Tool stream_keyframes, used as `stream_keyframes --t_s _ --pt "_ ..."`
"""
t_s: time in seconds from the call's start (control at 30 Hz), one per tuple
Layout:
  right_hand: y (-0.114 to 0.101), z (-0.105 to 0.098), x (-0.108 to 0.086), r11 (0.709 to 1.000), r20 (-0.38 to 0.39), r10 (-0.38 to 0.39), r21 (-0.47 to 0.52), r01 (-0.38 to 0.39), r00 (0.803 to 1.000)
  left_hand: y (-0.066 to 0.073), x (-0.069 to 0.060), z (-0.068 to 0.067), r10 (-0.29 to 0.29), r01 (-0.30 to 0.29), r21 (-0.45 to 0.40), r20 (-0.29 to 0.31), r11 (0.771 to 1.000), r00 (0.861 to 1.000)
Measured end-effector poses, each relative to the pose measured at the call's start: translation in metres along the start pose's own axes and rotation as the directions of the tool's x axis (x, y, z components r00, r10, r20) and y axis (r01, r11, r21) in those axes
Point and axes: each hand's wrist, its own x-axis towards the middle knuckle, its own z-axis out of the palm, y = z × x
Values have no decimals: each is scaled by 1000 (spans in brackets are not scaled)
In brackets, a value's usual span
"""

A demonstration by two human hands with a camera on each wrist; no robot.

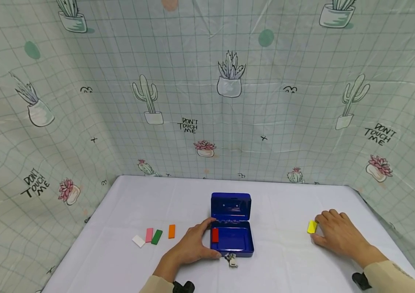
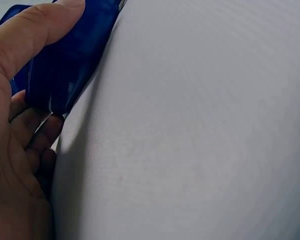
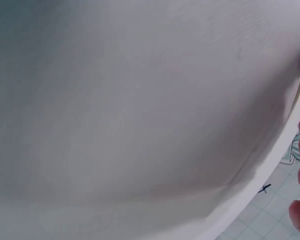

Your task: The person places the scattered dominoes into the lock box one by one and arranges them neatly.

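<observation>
Block (image 1: pixel 311 227), yellow, between pinched fingertips of right hand (image 1: pixel 339 234); box (image 1: pixel 236 241) within grip of left hand (image 1: pixel 192 246)

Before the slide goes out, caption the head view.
Left hand gripping an open blue box with a red block inside, right hand pinching a yellow block.
</observation>
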Motion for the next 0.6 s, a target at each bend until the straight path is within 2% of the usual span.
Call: stream_keyframes --t_s 0.17,0.3,0.47,0.6 --pt "-1 0 3 999 -35 -38 -12 38 999 1 0 0 -5 5 -5 0 1000 1000" --pt "-1 -1 5 995 -82 -84 -52 80 993 0 0 1 -7 7 -7 1 1000 1000" --pt "-1 -3 12 987 -103 -138 -99 128 985 0 0 0 -3 3 -14 -3 1000 1000" --pt "-4 -4 19 978 -163 -190 -120 172 968 0 0 0 1 -1 -10 -4 1000 1000"
